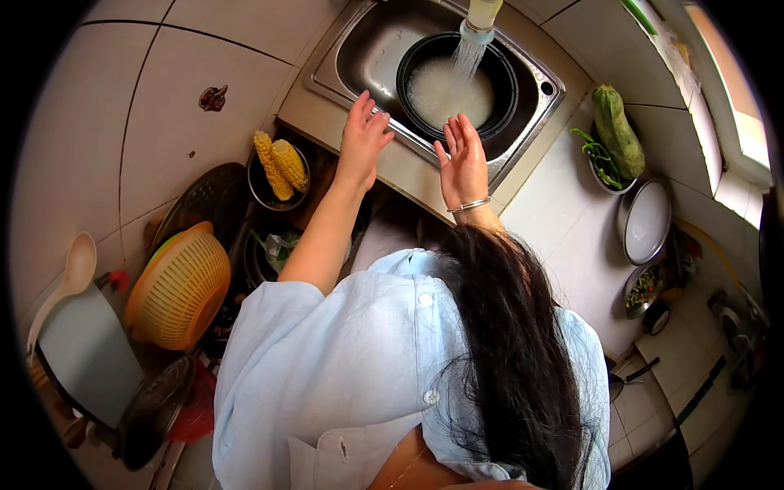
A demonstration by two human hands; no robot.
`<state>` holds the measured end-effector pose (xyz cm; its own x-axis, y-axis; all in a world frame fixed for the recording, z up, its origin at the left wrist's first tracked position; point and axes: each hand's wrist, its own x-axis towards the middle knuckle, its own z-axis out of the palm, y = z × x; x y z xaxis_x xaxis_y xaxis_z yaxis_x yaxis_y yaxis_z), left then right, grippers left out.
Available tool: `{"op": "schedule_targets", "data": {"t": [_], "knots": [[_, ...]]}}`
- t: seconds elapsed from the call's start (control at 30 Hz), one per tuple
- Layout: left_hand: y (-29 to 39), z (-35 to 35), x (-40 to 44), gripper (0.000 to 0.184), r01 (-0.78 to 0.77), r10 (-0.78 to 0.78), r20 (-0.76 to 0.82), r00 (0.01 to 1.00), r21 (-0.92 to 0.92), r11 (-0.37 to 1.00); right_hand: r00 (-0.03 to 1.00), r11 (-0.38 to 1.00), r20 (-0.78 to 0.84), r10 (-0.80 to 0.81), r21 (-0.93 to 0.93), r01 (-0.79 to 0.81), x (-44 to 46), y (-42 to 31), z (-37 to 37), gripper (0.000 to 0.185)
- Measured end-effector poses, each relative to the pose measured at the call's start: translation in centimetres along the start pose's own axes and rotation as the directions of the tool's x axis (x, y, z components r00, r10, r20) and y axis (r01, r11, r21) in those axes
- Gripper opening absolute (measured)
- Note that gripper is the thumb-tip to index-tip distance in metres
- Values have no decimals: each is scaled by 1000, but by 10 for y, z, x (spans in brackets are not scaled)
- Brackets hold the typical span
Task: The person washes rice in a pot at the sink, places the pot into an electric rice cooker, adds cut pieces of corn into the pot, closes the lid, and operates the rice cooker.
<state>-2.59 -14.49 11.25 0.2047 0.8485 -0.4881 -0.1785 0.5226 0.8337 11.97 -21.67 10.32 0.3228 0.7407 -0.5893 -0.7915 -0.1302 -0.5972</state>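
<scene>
From the head camera, a round black pot (506,86) sits in a rectangular stainless-steel sink (359,51), beneath a pale, translucent tap nozzle (482,15), with a spreading stream of clear water (469,57) falling into it. The pot holds cloudy white liquid, its surface lying below the rim; whatever is under it is hard to make out. The left hand (365,145) hovers off the sink's front edge, its grip loose and empty, fingers apart; the right hand (464,167), palm showing, is just in front of the pot, its grip likewise unclosed and holding nothing. Since neither hand steadies the pot, a knock on its rim could probably tip it and slosh the contents into the basin. Should the water be left running, the level could climb over the rim, carrying out anything loose; a hard stream might also splash the tiled worktop (547,196). Wet fingers could slip on the pot's smooth side. The long, dark, loose hair (523,351) hangs forward beside the right forearm, so leaning farther might trail it into the pot, and the thin silver-coloured bracelet (469,205) on that wrist could catch the rim. The short, light-blue cloth sleeve (273,302) seems little at risk of soaking.
</scene>
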Motion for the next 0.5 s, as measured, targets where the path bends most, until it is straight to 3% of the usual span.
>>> {"op": "schedule_targets", "data": {"t": [0.13,0.23,0.5], "knots": [[16,4,-5,61,-4,4,18,1000,-27,1000,999,999,-36,20,29,-19,-8,-11,-4,54],[22,2,-11,72,-31,31,41,999,-2,1000,999,998,-35,-16,-63,14,-15,-24,-15,54],[47,6,-34,75,-93,87,90,992,71,993,996,980,-20,-83,-182,78,-17,-66,-41,53]]}}
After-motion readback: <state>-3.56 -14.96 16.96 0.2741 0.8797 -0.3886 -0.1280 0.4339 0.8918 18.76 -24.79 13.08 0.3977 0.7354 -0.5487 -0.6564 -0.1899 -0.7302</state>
